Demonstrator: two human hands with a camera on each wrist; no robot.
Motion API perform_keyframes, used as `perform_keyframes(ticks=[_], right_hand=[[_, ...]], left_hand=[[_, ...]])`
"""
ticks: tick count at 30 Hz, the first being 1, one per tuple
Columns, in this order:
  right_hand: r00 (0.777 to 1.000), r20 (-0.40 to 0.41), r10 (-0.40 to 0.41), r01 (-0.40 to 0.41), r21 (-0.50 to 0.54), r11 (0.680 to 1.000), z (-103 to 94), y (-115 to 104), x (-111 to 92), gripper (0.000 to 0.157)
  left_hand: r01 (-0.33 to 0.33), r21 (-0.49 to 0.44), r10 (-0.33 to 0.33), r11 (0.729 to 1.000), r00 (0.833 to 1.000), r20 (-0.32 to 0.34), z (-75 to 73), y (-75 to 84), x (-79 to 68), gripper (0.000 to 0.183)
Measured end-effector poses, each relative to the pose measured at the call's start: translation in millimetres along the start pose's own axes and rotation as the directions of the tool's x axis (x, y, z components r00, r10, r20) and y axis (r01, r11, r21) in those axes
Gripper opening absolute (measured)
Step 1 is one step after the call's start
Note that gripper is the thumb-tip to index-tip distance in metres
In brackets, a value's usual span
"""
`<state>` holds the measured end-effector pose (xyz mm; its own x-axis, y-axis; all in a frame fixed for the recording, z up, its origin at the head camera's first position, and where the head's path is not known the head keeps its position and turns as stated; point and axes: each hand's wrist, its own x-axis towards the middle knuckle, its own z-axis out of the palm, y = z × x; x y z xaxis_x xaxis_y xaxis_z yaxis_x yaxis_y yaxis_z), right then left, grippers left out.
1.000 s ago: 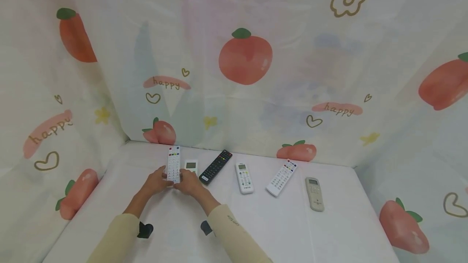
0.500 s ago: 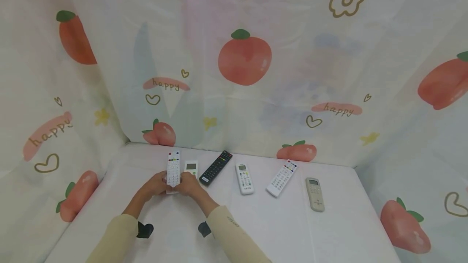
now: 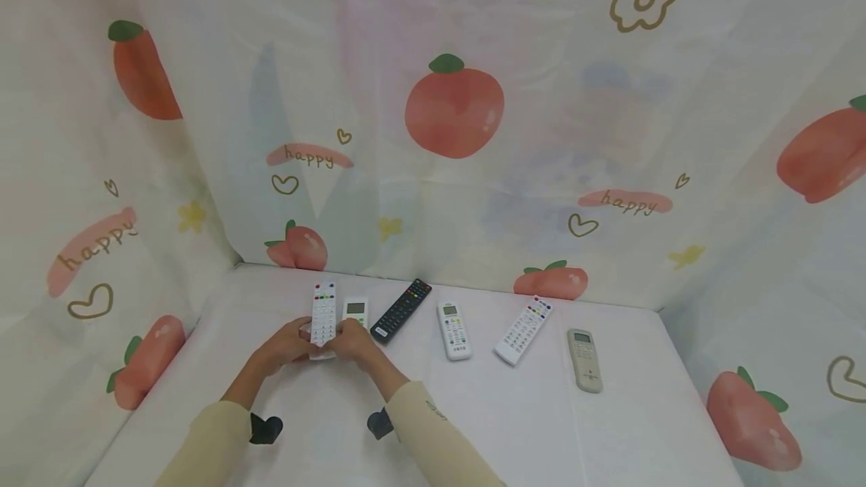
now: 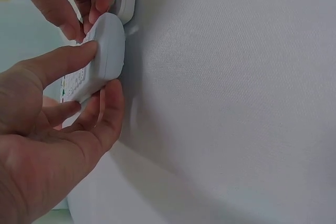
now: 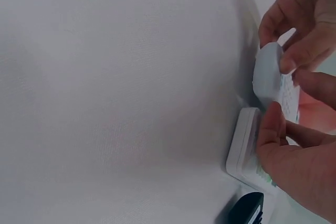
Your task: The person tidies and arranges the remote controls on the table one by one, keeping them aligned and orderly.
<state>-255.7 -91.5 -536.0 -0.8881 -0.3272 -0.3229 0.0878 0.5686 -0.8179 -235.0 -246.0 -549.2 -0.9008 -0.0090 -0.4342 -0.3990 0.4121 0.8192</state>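
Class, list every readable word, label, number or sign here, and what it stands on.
"happy": patterned curtain, three times.
Marks on the held white remote: too small to read.
Marks on the five other remotes: too small.
Lettering on the right sleeve: too blurred.

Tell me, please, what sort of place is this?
Probably a curtained booth for tabletop work: fruit-printed fabric hangs behind and on both sides of a white table, which bears a row of remotes.
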Motion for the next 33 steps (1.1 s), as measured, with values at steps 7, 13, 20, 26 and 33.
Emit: perform_keyframes(ticks=[7,13,20,26,33], right_hand=[[0.999,0.017,-0.031,0.03,0.056,0.998,-1.4,1.1,0.3,0.042],[0.997,0.025,-0.068,0.065,0.118,0.991,-3.4,2.8,-1.4,0.047],[0.996,0.021,-0.091,0.085,0.2,0.976,-3.5,10.7,-3.6,0.053],[0.993,0.04,-0.11,0.096,0.262,0.96,-6.2,12.2,-9.0,0.066],[0.99,0.062,-0.127,0.104,0.284,0.953,-8.1,13.7,-11.8,0.073]], left_hand=[[-0.011,-0.061,0.011,0.998,1.0,-0.004,-0.9,1.0,-4.0,0.083],[-0.048,-0.089,0.047,0.995,0.999,-0.018,-3.0,2.2,-4.9,0.085],[-0.054,-0.079,0.054,0.995,0.999,-0.008,-3.4,3.6,-7.4,0.086],[-0.068,-0.039,0.068,0.997,0.998,-0.007,-1.6,5.8,-9.7,0.086],[-0.088,-0.01,0.088,0.996,0.996,0.0,-1.2,7.7,-15.9,0.087]])
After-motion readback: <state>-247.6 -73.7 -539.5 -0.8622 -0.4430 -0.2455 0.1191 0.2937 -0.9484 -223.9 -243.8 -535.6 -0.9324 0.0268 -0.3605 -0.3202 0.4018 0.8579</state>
